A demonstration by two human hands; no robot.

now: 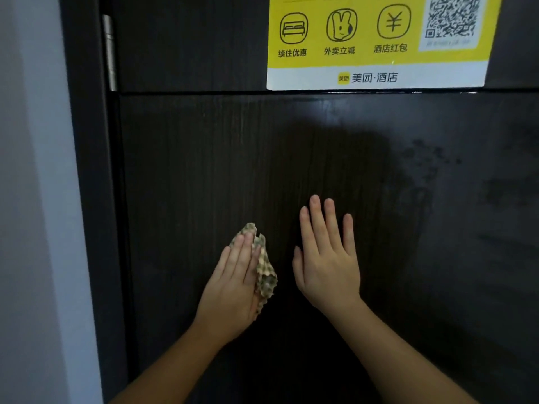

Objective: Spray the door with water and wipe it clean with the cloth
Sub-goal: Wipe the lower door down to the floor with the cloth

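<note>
A dark brown wood-grain door (204, 158) fills the view. My left hand (233, 284) lies flat against its lower panel and presses a crumpled beige patterned cloth (266, 275) onto the surface; the cloth sticks out above and to the right of my fingers. My right hand (328, 255) rests flat on the door just to the right, fingers apart, holding nothing. Wet droplets and smears (420, 170) show on the panel to the right of my hands. No spray bottle is in view.
A yellow and white sticker (379, 39) with icons and a QR code is stuck on the upper panel. A metal hinge (110, 51) sits at the door's left edge, beside the dark frame (87, 170) and a pale wall (35, 199).
</note>
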